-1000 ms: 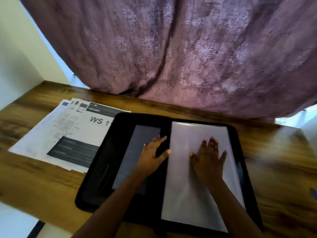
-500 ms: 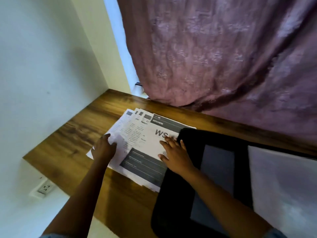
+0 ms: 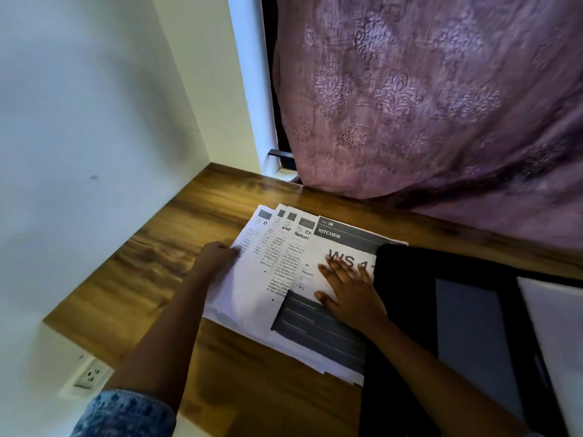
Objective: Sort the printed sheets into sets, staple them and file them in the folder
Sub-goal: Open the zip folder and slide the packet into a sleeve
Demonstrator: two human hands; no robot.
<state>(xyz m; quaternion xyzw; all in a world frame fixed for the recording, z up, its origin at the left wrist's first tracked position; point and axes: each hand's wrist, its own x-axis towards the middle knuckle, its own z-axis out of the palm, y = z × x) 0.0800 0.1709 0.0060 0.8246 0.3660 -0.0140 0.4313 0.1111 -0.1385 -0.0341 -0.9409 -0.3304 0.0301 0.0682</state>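
Observation:
Several printed sheets (image 3: 271, 272) lie fanned out on the wooden desk (image 3: 176, 234). The top sheet carries a dark header reading "KITCHEN" and large "WS 1" lettering. My left hand (image 3: 216, 258) curls over the left edge of the fan, fingers bent onto the paper. My right hand (image 3: 348, 288) lies flat on the top sheet with fingers spread. An open black folder (image 3: 419, 279) lies to the right, its left edge over the sheets. It has a grey inner pocket and a white sheet (image 3: 555, 326) on its right half. No stapler is in view.
A white wall (image 3: 94, 121) closes off the desk's left side. A purple patterned curtain (image 3: 426, 105) hangs along the back edge. A white power socket (image 3: 90, 375) sits on the wall below the desk's front left corner.
Both hands left the open folder and came to the fanned sheets on the left. My view swung left with them, and the hands settled more firmly on the paper.

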